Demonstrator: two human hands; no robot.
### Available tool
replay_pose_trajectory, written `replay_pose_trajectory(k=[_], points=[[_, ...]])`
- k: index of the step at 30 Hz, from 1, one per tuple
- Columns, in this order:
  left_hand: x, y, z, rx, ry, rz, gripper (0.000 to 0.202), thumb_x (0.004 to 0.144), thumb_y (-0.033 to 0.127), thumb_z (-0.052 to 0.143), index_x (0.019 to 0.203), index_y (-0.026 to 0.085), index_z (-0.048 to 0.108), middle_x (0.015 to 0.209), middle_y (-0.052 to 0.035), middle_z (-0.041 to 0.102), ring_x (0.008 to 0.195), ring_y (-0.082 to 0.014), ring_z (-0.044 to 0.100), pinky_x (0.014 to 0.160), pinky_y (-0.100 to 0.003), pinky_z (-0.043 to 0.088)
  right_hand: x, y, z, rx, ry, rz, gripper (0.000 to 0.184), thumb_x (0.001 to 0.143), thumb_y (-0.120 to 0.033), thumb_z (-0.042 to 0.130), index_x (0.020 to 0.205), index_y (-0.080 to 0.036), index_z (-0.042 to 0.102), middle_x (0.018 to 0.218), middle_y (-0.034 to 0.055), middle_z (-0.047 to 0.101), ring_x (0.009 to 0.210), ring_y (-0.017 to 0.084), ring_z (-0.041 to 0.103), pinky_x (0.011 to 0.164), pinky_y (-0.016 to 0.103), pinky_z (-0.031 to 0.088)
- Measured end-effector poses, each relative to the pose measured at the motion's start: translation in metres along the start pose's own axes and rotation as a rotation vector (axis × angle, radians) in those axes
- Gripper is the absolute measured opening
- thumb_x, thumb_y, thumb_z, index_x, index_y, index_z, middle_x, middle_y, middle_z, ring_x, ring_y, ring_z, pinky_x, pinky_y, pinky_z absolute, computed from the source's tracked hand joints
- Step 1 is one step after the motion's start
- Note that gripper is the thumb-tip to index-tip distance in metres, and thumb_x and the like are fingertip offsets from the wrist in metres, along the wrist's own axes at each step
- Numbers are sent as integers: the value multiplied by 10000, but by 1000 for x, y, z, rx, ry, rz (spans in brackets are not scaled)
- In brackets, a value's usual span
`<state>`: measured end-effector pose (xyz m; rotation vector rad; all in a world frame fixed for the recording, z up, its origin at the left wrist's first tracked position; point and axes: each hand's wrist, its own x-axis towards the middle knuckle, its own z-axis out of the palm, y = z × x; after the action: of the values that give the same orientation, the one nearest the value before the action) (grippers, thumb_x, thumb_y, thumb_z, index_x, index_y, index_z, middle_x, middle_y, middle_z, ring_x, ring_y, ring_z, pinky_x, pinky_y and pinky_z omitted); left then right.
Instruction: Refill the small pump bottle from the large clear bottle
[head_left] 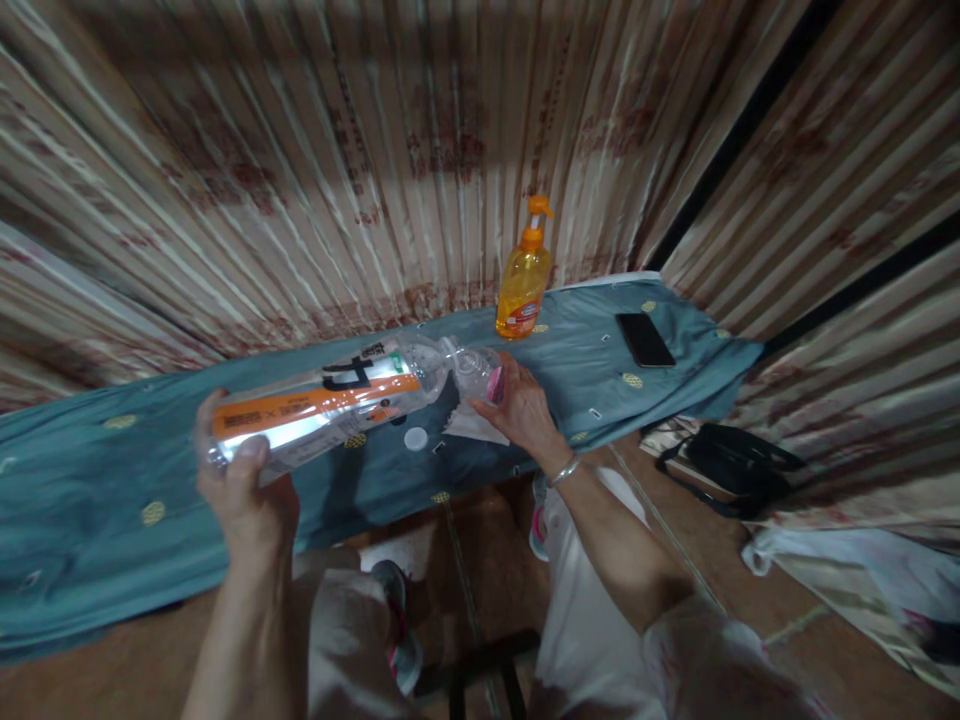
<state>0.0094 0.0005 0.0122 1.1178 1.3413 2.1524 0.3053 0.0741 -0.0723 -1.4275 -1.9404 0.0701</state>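
In the middle of the frame, slightly to the left, a large clear bottle (322, 405) lies slanted in the air. The left hand (244, 480) grips it around the base, with the thumb on the near side. The right hand (521, 405), at the centre, has its fingers closed on a small clear container (474, 370) with a pink part. The two necks meet mouth to mouth; I cannot tell if they touch.

Below them, on the blue-green cloth (154, 460), are a white round cap (415, 438) and a white paper (480, 428), partly covered by the right hand. Just behind the container stands an orange pump bottle (523, 290), and toward the right lies a black phone (645, 340). A black bag (739, 465) is at the right of the frame, below the cloth. A patterned curtain (420, 150) fills the upper part.

The large bottle's silver label has an orange band, a big black character and a "×"; its small writing is too blurred. The pump bottle's red label is not readable.
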Motion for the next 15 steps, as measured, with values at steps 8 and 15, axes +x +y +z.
replay_pose_trajectory(k=[8,15], points=[[-2,2,1,27,-44,20,580,586,396,698,1140,227,730,1023,-44,676,1048,-294,667,992,-481,541,0,0,-2,-9,-17,-2,815,917,-521,769,1517,-91,424,1360,267,679,1233,393,682,1037,549,582],[-1,-2,0,-29,-4,-11,509,534,346,727,1030,229,726,976,-34,663,1007,-285,671,1002,-473,530,1,-1,-1,-14,-7,13,801,917,-522,764,1505,-86,440,1374,277,673,1241,395,686,1039,556,585]])
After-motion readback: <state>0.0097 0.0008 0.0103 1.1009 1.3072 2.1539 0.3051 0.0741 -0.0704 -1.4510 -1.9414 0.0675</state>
